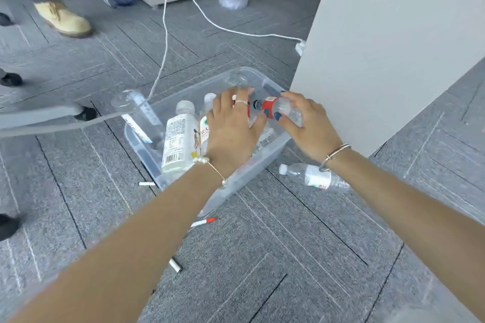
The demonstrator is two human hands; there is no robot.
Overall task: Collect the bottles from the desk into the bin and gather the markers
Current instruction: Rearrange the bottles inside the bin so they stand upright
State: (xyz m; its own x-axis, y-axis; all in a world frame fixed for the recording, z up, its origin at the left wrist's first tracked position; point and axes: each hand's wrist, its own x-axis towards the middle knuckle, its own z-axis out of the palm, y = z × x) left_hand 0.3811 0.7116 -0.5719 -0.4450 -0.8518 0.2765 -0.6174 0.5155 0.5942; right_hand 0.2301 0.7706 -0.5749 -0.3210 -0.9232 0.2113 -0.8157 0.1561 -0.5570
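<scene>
Two bare forearms enter from the bottom corners of the frame and converge on a clear bin (265,162) at centre, standing on grey carpet. Nearest the viewer, three markers lie on the carpet: a white one (175,265) at lower centre, a red-tipped one (202,222) just beside the bin's near corner, and a white one (147,183) at the bin's left edge. A clear bottle (313,177) lies on its side on the carpet right of the bin, partly under the right wrist.

The left hand (232,126) reaches over the bin palm down, fingers spread and extended; whether they touch a bottle beneath cannot be told. The right hand (305,126) grips a red-labelled bottle (278,110), fingers curled round its body, holding it sideways above the bin's right rim.

Inside the bin, a white-labelled bottle (178,139) lies toward the left, and a clear cup (139,113) leans on the left wall.

Farther off, a white cable (165,21) crosses the carpet at upper centre. A tan boot (64,18) stands at upper left, and a pale panel (380,47) fills the upper right.
</scene>
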